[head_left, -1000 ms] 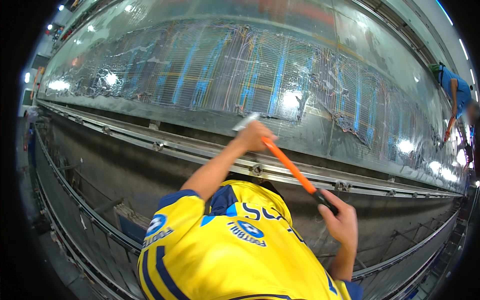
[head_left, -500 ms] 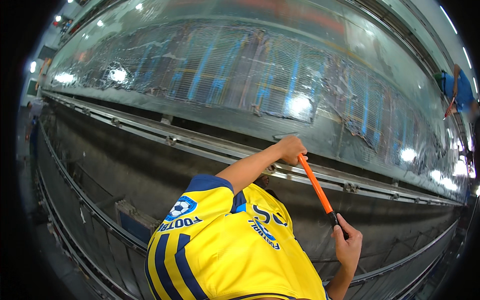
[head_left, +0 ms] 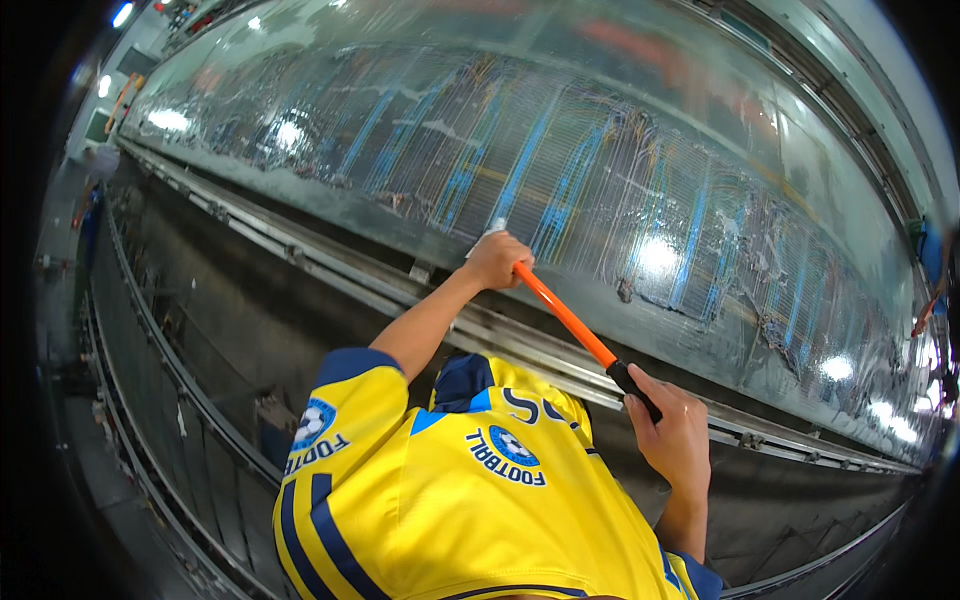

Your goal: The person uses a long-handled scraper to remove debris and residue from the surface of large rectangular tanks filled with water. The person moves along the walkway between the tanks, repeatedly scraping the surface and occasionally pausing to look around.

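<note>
Both my hands grip a long-handled tool with an orange shaft [head_left: 566, 315] and a black end grip. My left hand [head_left: 497, 261] is wrapped round the shaft close to its far end. My right hand [head_left: 668, 425] closes round the black grip nearer my body, thumb along it. Beyond my left hand a small pale tool head [head_left: 497, 226] shows in part, at the near side of a wet, striped layer [head_left: 600, 190] streaked blue, grey and brown. I cannot tell whether the head touches it.
The layer lies on a long, glossy greenish bed [head_left: 590, 285]. A metal rail [head_left: 300, 252] runs along its near edge, in front of my body. Below is a dark metal trough [head_left: 240, 300]. Another person in blue [head_left: 932, 255] stands at the far right.
The tool and both hands have moved left and farther over the bed. The tool head has reached the striped layer's near side. The view has shifted too.
</note>
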Demonstrator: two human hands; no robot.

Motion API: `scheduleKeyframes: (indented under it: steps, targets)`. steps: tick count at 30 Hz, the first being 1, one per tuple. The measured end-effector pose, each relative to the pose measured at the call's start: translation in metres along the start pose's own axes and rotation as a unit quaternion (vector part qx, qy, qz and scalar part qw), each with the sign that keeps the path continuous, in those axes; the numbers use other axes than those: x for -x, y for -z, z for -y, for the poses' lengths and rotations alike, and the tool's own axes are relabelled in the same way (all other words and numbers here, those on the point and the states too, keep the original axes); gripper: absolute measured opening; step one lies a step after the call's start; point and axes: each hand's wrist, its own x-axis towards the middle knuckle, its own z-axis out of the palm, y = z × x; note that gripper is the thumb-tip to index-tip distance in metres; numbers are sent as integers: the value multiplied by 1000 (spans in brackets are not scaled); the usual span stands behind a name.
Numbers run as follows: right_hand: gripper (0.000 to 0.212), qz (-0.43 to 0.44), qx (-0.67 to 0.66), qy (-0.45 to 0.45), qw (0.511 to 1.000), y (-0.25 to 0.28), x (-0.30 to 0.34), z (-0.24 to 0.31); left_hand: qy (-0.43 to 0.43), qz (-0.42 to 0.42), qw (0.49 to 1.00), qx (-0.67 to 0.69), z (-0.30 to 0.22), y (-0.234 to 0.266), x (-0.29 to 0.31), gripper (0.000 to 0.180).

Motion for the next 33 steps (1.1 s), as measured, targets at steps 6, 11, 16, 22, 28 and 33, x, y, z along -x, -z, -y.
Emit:
scheduleKeyframes:
  steps: [6,11,16,22,28,33]
  targets:
    - [39,-212,254,193,924,11,10,-19,13,-39,994,-97,-37,54,-68,30]
    - [43,-148,268,52,951,54,88,-29,-106,135,984,50,-103,-44,-80,30]
    - [38,-81,60,-217,971,85,169,-27,-169,120,955,213,-203,-160,-93,36]
    - [35,-145,65,-337,928,89,199,-27,-183,313,897,252,-280,-213,-125,40]
    - [35,-135,28,-388,911,76,163,-10,-175,296,903,258,-248,-201,-115,44]
    - [33,-102,73,-361,924,60,110,39,-156,161,916,333,-195,-170,-93,45]
